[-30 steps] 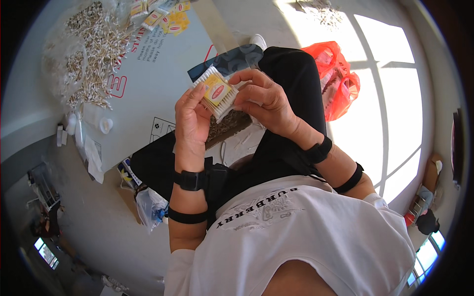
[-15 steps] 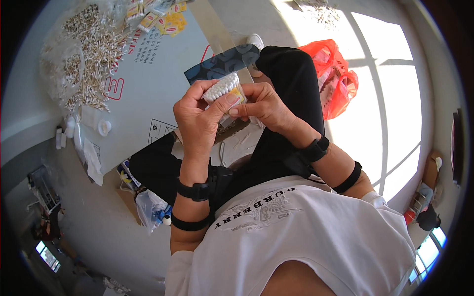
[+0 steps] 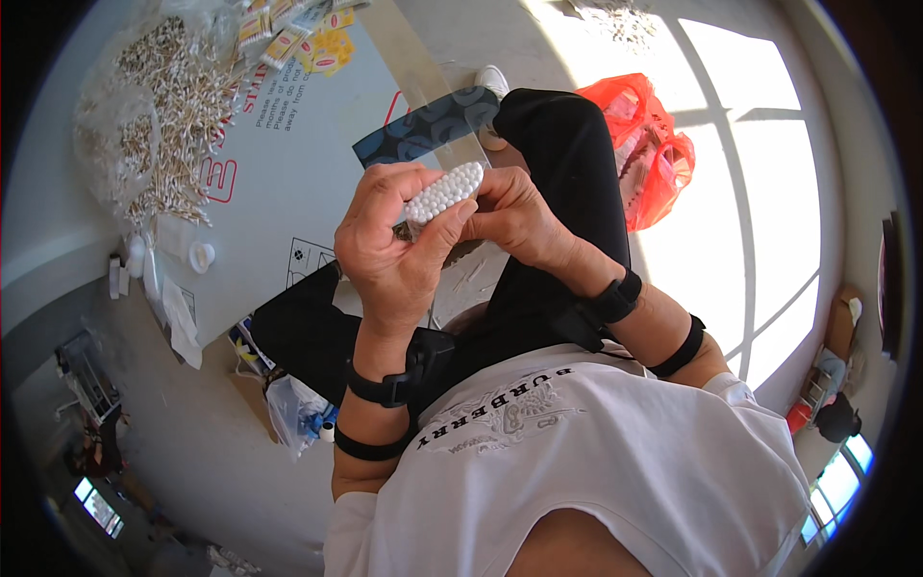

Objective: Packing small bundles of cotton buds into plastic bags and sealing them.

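Note:
A pack of cotton swabs point(image 3: 444, 195) is up in front of me, its dense white tips turned toward my view. My left hand point(image 3: 386, 245) is closed round its left side, thumb along the near edge. At the opposite end, the fingers of my right hand point(image 3: 524, 219) pinch the pack; its wrapper is mostly hidden behind both hands. A heap of loose cotton swabs point(image 3: 183, 115) in a clear plastic bag point(image 3: 111, 125) lies at the far left of the grey printed board point(image 3: 260, 207). Several finished-looking swab packs point(image 3: 284, 46) lie beside yellow labels point(image 3: 332, 53).
A red plastic bag point(image 3: 663, 183) with pink contents sits on the floor right of my leg. A small white round container point(image 3: 201, 256) and a white tissue point(image 3: 181, 322) lie along the board's left edge. Loose swabs point(image 3: 625, 24) are scattered on the far floor.
The swab pack has tilted, so its tips face me more and its printed side no longer shows. Both hands have turned with it, keeping their hold.

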The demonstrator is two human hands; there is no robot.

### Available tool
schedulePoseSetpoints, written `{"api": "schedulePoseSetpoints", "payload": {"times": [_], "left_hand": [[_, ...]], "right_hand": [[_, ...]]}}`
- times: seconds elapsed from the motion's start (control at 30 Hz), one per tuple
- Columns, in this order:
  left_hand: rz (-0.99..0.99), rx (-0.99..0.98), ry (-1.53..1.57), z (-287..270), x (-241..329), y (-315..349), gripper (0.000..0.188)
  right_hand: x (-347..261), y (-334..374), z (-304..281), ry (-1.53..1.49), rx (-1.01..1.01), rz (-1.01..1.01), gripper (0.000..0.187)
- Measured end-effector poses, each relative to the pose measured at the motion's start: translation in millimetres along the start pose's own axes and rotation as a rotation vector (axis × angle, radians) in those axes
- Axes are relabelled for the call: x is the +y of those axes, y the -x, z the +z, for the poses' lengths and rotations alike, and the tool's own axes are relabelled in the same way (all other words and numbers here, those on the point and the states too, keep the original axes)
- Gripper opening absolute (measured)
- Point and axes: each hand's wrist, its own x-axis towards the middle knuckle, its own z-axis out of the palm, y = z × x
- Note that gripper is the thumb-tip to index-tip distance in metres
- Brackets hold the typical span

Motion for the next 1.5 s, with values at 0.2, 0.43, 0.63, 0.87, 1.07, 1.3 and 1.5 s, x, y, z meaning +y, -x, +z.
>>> {"api": "schedulePoseSetpoints", "payload": {"times": [0.2,0.43,0.63,0.87,1.07,1.3,1.5], "left_hand": [[0.01,-0.007,0.032,0.7,0.5,0.3,0.029],[0.083,-0.026,-0.012,-1.9,3.9,0.5,0.032],[0.142,-0.004,0.018,-2.8,3.7,2.0,0.028],[-0.474,0.262,0.5,-4.2,-6.7,1.1,0.022],[-0.54,0.291,0.602,-5.8,-19.3,3.2,0.023],[-0.567,0.253,0.66,-9.7,-18.5,3.0,0.024],[-0.605,0.244,0.693,-16.6,-20.3,3.5,0.022]], "right_hand": [[-0.6,1.6,-0.4,0.018,-0.009,-0.009,0.024],[2.7,1.2,-1.7,0.014,-0.004,-0.064,0.02],[0.9,2.3,2.3,0.068,0.003,-0.107,0.022],[-5.7,5.4,6.7,0.085,0.029,0.124,0.022],[-7.0,6.1,8.3,0.057,0.058,0.297,0.015],[2.3,6.3,1.3,-0.019,0.055,0.275,0.012],[6.1,5.2,-0.2,-0.111,0.062,0.29,0.008]]}}
